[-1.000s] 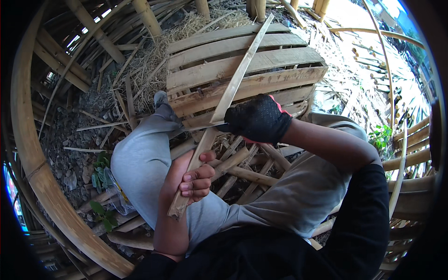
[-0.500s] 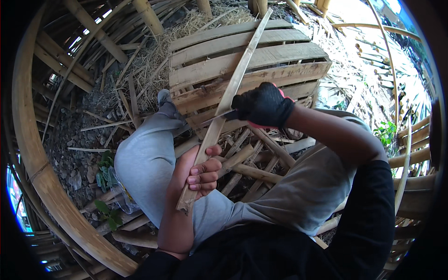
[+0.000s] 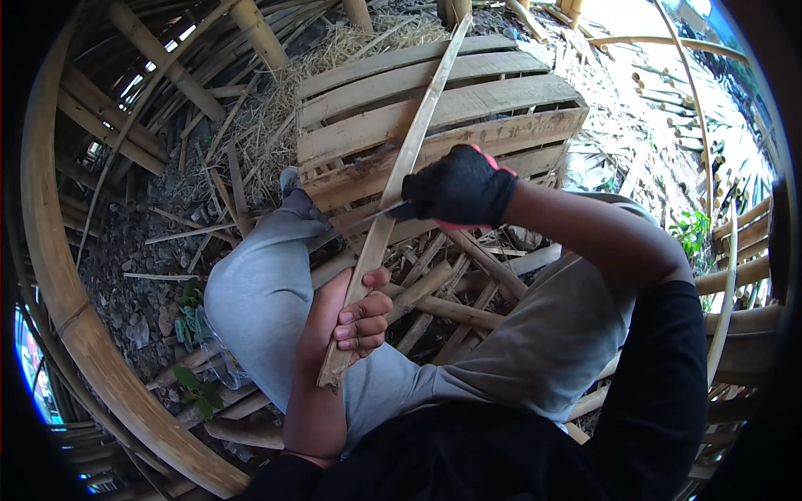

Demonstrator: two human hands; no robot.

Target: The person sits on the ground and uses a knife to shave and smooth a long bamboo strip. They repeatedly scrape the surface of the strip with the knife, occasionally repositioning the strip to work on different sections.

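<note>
My bare left hand (image 3: 355, 313) is wrapped round the near end of a long, flat bamboo strip (image 3: 412, 144). From there the strip slants up and away over a slatted wooden crate (image 3: 493, 102). My right hand (image 3: 465, 189), in a black glove with red edging, grips a knife whose handle is hidden in the fist. The thin knife blade (image 3: 365, 220) lies across the strip, beyond my left hand, and its tip points to the left.
A thick bamboo pole (image 3: 92, 346) curves along the left side. Cut bamboo pieces (image 3: 455, 309) lie between my legs, and straw (image 3: 280, 108) lies beside the crate. Small green plants (image 3: 194, 313) grow at the left. More bamboo poles (image 3: 743, 275) stand at the right.
My right hand and the knife have shifted slightly to the left across the strip. The strip's far end has swung a little left, while my left hand keeps its hold.
</note>
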